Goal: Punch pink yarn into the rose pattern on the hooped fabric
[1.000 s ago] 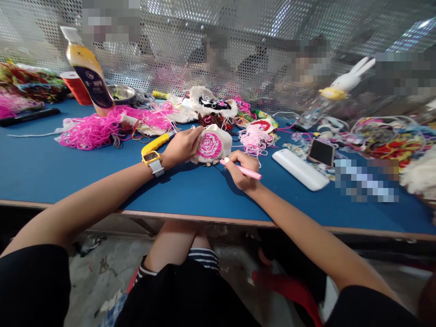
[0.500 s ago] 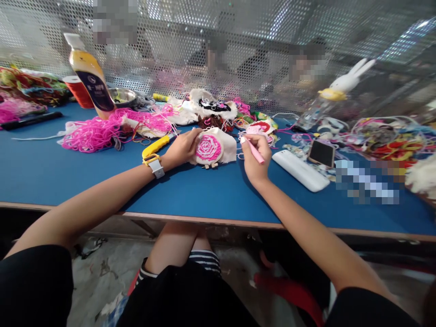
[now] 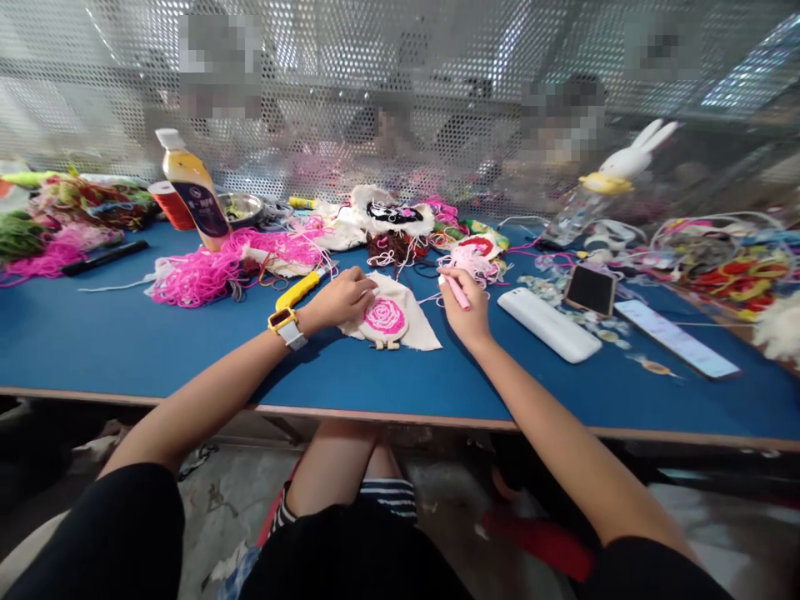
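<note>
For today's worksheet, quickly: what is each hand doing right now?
Left hand: closed on the edge of the embroidery hoop, which lies on the table.
Right hand: closed around the pink tool.

A: Surface?
B: Blue table (image 3: pixel 93 333), wood edge. Pink yarn heap (image 3: pixel 200 271) far left-centre, drink bottle (image 3: pixel 195 193) behind it.
A: Right side?
B: White case (image 3: pixel 548 323), phone (image 3: pixel 591 289) just beside, 2nd phone (image 3: pixel 678 338) nr edge.
</note>
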Demonstrator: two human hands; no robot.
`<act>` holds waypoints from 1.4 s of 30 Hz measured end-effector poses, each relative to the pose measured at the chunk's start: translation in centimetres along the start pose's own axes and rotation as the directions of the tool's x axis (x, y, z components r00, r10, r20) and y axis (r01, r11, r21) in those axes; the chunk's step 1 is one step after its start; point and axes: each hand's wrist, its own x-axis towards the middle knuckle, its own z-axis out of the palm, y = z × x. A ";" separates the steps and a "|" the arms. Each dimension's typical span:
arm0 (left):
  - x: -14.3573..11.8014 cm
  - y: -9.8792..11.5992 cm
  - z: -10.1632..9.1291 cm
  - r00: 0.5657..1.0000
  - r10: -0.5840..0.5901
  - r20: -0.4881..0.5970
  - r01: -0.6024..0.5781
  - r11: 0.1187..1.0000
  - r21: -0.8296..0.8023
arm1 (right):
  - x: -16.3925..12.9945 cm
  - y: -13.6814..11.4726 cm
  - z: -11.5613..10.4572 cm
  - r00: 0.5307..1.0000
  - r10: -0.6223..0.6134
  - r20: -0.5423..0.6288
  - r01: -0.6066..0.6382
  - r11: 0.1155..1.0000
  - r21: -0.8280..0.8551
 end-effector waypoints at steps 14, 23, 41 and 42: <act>2.4 -10.0 -10.3 0.860 -0.362 0.359 0.196 0.885 0.422 | -1.2 -1.9 0.9 0.984 -0.045 0.175 0.034 0.997 0.066; 2.1 -14.1 -10.3 0.824 -0.339 0.454 0.314 0.940 0.133 | -0.1 -2.6 0.4 0.983 -0.036 0.181 0.030 0.999 0.036; 7.7 -6.7 -15.8 0.939 -0.303 -0.163 0.052 0.594 -0.803 | 14.4 -12.5 9.6 0.867 -0.002 0.498 -0.442 0.457 0.772; 7.3 -7.0 -16.1 0.942 -0.309 -0.131 0.071 0.566 -0.822 | 14.7 -11.9 8.4 0.885 0.039 0.463 -0.426 0.467 0.775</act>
